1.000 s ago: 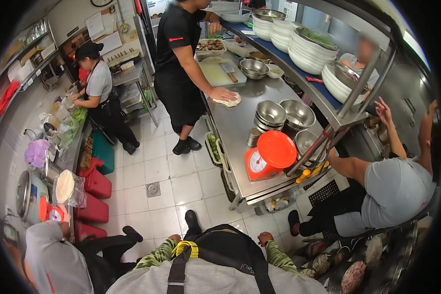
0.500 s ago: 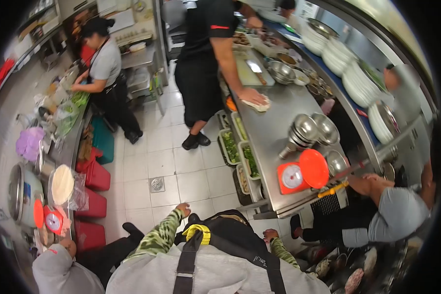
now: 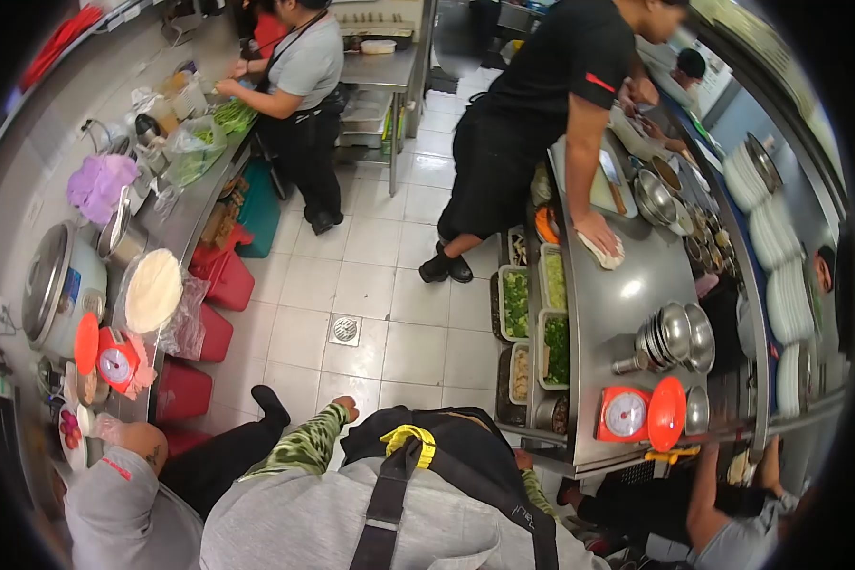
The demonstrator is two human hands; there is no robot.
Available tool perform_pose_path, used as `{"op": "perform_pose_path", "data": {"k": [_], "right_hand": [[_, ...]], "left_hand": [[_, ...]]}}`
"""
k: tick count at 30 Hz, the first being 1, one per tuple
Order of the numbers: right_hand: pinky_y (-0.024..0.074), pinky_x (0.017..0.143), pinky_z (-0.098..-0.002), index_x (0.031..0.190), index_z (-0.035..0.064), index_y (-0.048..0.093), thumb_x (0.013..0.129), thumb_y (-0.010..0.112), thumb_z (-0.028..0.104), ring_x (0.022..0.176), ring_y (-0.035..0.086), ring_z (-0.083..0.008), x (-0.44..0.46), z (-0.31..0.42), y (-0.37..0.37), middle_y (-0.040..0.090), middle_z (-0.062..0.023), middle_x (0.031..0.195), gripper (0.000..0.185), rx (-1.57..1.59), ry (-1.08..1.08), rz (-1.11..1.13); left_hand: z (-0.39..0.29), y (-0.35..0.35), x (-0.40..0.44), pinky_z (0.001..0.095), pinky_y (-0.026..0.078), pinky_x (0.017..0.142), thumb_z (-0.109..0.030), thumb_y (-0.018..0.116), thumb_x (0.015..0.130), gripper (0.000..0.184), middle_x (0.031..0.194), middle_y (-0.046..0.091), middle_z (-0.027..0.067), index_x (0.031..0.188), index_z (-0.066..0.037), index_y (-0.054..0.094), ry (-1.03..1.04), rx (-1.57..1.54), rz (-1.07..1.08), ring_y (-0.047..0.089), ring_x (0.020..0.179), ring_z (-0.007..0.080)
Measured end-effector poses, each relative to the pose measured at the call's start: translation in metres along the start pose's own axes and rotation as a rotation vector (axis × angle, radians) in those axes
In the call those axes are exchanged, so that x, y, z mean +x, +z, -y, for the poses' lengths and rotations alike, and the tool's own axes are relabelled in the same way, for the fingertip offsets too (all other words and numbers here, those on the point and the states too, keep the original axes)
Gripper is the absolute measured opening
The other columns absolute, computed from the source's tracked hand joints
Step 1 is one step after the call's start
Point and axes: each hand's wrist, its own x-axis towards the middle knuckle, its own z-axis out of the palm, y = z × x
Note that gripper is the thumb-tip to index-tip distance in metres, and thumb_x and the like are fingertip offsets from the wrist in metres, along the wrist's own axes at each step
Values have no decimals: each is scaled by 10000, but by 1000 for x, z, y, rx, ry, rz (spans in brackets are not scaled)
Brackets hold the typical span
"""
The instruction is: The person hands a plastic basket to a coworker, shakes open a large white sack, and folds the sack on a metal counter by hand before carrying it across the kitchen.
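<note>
My left hand [image 3: 348, 408] hangs low in front of my body, below a green camouflage sleeve [image 3: 299, 443], over the tiled floor. No object shows in it, but its fingers are too small to make out. On the other side, my right hand [image 3: 523, 460] is mostly hidden by my black apron [image 3: 446, 446]. It is near the front corner of the steel counter [image 3: 603, 313], and its fingers cannot be told apart. A yellow band [image 3: 422, 450] is at the apron's strap.
A red scale [image 3: 625, 415] and steel bowls [image 3: 673, 334] stand on the right counter, above bins of chopped greens [image 3: 515, 302]. A co-worker in black [image 3: 541, 114] presses a cloth [image 3: 606, 255] there. Left are another scale [image 3: 117, 363], red bins [image 3: 182, 391] and a nearby co-worker [image 3: 123, 508].
My view has swung left and closer to the counters, so the surroundings sit farther right. My right hand is more covered by the apron. The nearby right co-worker appears lower in view.
</note>
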Motion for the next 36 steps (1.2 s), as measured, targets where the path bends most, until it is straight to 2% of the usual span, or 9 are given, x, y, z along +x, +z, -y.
{"op": "perform_pose_path", "data": {"k": [10,17,23,30,31,32,33,35,36], "right_hand": [[505,562,-430,1092,31,647,885,663,112,670,630,-254,98,75,13,660,-127,818,223,-338,-83,137],[515,561,-421,1065,42,652,873,665,120,673,635,-249,207,255,46,652,-111,783,208,-217,-81,180],[524,559,-412,1042,51,657,863,667,126,676,640,-246,295,437,58,645,-97,752,195,-236,-172,237],[522,526,-339,1224,41,626,861,714,174,658,658,-197,341,611,105,686,-104,910,396,-340,-237,336],[527,534,-337,1228,39,625,859,718,183,664,663,-195,336,630,117,689,-107,926,407,-323,-276,366],[532,542,-336,1231,37,624,857,723,192,670,668,-193,332,646,130,693,-110,941,417,-302,-310,392],[537,549,-335,1231,38,625,852,728,205,675,672,-196,331,661,147,694,-107,935,427,-300,-316,405],[549,566,-336,1237,39,623,847,731,223,682,680,-203,367,683,178,694,-107,926,445,-366,-298,479],[543,577,-330,1250,34,613,859,716,234,733,688,-201,349,700,183,699,-103,962,451,-325,-391,480]], "left_hand": [[0,-23,-10,411,482,1028,-318,626,802,526,1283,630,201,1258,-55,644,-120,-345,-36,591,1211,338],[25,-96,37,396,438,1080,-299,584,811,529,1299,618,218,1274,-51,643,-236,-327,-82,573,1240,345],[14,-223,60,414,480,1023,-291,601,814,488,1202,666,227,1231,-44,654,-347,-511,-412,617,1165,361],[3,-260,146,382,541,827,-296,715,824,439,950,725,165,1193,-68,644,-262,-954,-536,692,907,275],[3,-256,148,348,504,521,-197,648,866,402,685,647,84,1239,-52,603,-133,-947,-610,595,544,181],[12,-254,153,341,527,543,-215,669,852,440,711,659,90,1251,-46,596,-175,-808,-572,614,565,185],[17,-252,155,417,518,912,-305,628,805,454,1034,702,226,1171,-37,650,-285,-792,-522,659,1023,372],[32,-255,151,424,500,961,-319,626,792,384,1070,687,243,1031,-29,706,-327,-550,-422,633,1111,374],[58,-252,177,435,528,894,-326,618,802,346,953,693,226,933,-22,719,-243,-256,-95,679,966,361]]}}
